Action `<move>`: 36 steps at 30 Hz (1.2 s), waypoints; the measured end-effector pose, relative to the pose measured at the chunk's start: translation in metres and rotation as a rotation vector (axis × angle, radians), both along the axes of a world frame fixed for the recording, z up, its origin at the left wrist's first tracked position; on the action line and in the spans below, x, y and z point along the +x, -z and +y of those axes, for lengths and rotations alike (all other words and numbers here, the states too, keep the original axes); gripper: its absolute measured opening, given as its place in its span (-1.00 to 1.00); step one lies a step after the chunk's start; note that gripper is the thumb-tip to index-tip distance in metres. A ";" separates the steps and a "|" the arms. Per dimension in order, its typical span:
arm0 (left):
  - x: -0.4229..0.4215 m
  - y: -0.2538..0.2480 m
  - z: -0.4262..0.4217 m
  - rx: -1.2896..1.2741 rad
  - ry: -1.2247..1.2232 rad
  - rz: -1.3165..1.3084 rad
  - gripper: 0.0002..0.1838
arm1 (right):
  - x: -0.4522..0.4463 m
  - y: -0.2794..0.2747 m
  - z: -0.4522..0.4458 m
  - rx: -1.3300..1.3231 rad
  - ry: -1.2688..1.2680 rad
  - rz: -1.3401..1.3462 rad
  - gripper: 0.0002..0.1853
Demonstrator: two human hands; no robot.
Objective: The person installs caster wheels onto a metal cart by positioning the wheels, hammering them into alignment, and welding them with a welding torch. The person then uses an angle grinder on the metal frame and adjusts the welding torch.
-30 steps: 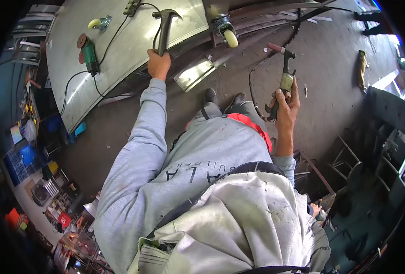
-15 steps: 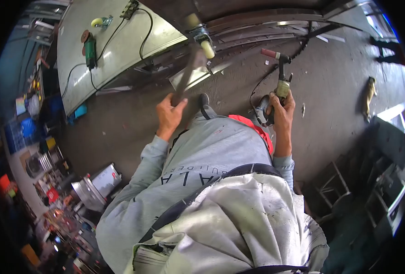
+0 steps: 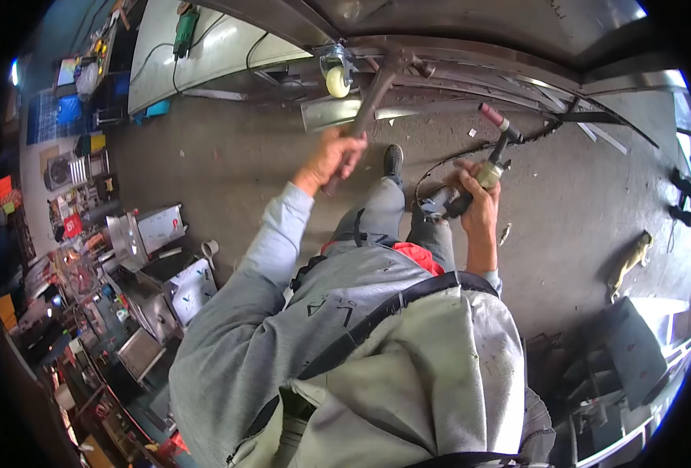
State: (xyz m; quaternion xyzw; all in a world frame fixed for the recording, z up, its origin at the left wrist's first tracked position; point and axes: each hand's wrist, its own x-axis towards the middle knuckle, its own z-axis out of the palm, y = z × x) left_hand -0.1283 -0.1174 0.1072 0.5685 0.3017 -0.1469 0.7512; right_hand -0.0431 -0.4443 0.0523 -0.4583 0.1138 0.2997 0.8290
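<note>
My left hand (image 3: 334, 159) is wrapped around the handle of a hammer (image 3: 376, 95), whose head is at the edge of a dark metal frame (image 3: 470, 51); whether it touches cannot be made out. Just left of the hammer, a caster wheel (image 3: 337, 81) with a cream roller is fixed to the frame's corner. My right hand (image 3: 481, 196) grips a TIG welding torch (image 3: 489, 173) with a pinkish cup pointing up and left. A dark cable trails from around the torch.
A green angle grinder (image 3: 185, 33) lies on a pale metal table (image 3: 146, 74) at upper left. Metal strips (image 3: 330, 115) lie on the floor below the frame. A dog (image 3: 632, 264) lies at right. Tools and clutter (image 3: 80, 273) fill the left side.
My left hand has brought the hammer up and right, to the frame beside the caster. The torch cup has shifted right and down. The whole view has also shifted.
</note>
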 end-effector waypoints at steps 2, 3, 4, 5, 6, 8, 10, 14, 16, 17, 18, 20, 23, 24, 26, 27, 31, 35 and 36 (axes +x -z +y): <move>0.012 -0.009 0.029 -0.045 0.046 0.034 -0.77 | 0.019 -0.002 0.027 0.042 0.032 -0.036 -0.80; 0.018 -0.007 0.046 -0.078 0.088 0.029 -0.77 | 0.028 -0.004 0.044 0.064 0.050 -0.059 -0.79; 0.022 -0.006 0.058 -0.092 0.124 0.023 -0.76 | 0.036 -0.002 0.058 0.075 0.039 -0.093 -0.79; 0.027 -0.005 0.067 -0.102 0.161 0.013 -0.75 | 0.044 0.000 0.072 0.089 0.029 -0.130 -0.78; 0.029 -0.003 0.071 -0.138 0.134 0.036 -0.73 | 0.051 0.002 0.086 0.108 0.023 -0.167 -0.77; 0.033 0.004 0.079 -0.169 0.117 0.022 -0.72 | 0.058 0.002 0.111 0.130 -0.006 -0.184 -0.79; 0.036 0.014 0.090 -0.195 0.119 0.025 -0.70 | 0.060 0.008 0.133 0.167 0.004 -0.189 -0.85; 0.042 0.031 0.107 -0.253 0.165 0.053 -0.65 | 0.053 0.005 0.158 0.142 -0.013 -0.142 -0.87; 0.041 0.036 0.113 -0.285 0.191 0.051 -0.63 | 0.050 0.008 0.163 0.157 -0.026 -0.143 -0.88; 0.040 0.039 0.116 -0.303 0.201 0.041 -0.63 | 0.048 0.010 0.165 0.166 -0.031 -0.143 -0.88; 0.040 0.042 0.119 -0.322 0.212 0.028 -0.62 | 0.048 0.010 0.166 0.160 -0.043 -0.136 -0.88; 0.038 0.043 0.128 -0.352 0.176 0.034 -0.63 | 0.047 0.009 0.165 0.140 -0.068 -0.120 -0.87; 0.033 0.045 0.144 -0.327 0.206 0.025 -0.64 | 0.047 0.004 0.167 0.138 -0.052 -0.110 -0.87; 0.033 0.046 0.151 -0.303 0.232 0.018 -0.64 | 0.047 0.003 0.168 0.122 -0.061 -0.119 -0.86; 0.036 0.046 0.163 -0.195 0.314 -0.011 -0.62 | 0.047 0.002 0.169 0.092 -0.076 -0.138 -0.85; 0.038 0.043 0.165 -0.142 0.357 -0.026 -0.62 | 0.046 0.001 0.170 0.092 -0.071 -0.123 -0.85; 0.035 0.026 0.153 -0.127 0.319 0.019 -0.58 | 0.041 0.002 0.172 0.058 -0.057 -0.100 -0.85; 0.027 0.022 0.128 -0.164 0.229 0.054 -0.57 | 0.037 0.003 0.176 0.056 -0.049 -0.082 -0.84; 0.025 0.024 0.122 -0.191 0.205 0.057 -0.57 | 0.036 0.001 0.177 0.048 -0.050 -0.076 -0.84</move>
